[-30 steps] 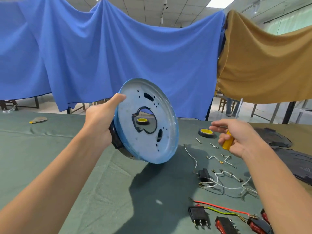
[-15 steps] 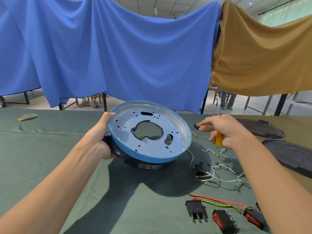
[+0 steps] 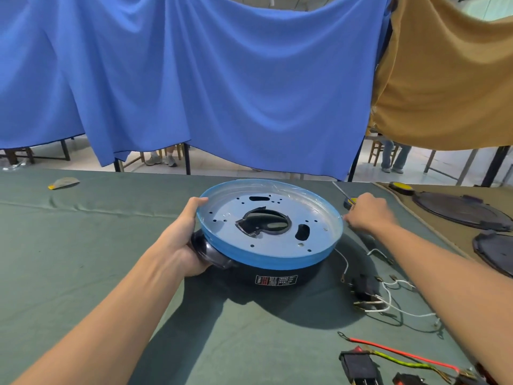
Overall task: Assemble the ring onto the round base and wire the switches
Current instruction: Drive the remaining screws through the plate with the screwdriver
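Head view: round base (image 3: 277, 245) flat, open face upward.

Workshop hall, cloth-covered workbench (image 3: 83, 259), hung blue drapes (image 3: 194, 79), scattered wires (image 3: 394, 301)

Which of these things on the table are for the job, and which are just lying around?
For the job: round base, held by the left hand; screwdriver in the right hand; switches; white wires.

Just lying about: grey scrap, far left; dark discs, right; tape roll.
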